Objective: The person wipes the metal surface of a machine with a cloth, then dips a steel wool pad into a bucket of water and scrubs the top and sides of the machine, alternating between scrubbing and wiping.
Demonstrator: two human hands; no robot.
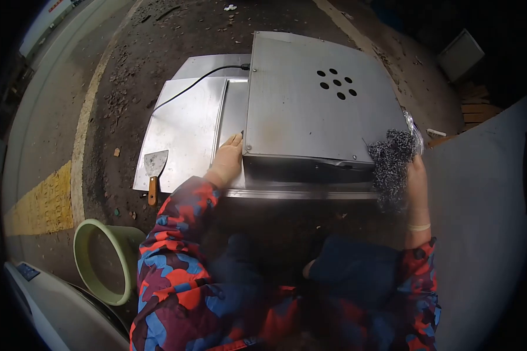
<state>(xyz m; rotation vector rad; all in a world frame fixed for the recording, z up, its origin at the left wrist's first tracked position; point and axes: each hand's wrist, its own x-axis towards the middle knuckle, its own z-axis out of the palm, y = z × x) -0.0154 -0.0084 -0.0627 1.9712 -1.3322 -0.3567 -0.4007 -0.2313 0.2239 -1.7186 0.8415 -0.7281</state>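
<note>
A large metal box (310, 105) with a ring of round holes in its top face stands in front of me. At its near left corner, my left hand (228, 161), in a thin pale glove, grips the side of the box, its fingers partly hidden. My right hand (417, 184), gloved too, is closed on a grey steel wool scourer (392, 164) at the near right corner. The scourer covers most of those fingers. Left of the box, a scraper (153, 172) with a wooden handle lies over the edge of a shiny metal panel (178, 126).
A black cable (199, 82) runs from the box's left side across the panel. On the ground at lower left sits a green bucket (126, 240), tipped in view. A grey board (474, 234) stands to the right. Debris litters the dark ground (120, 76).
</note>
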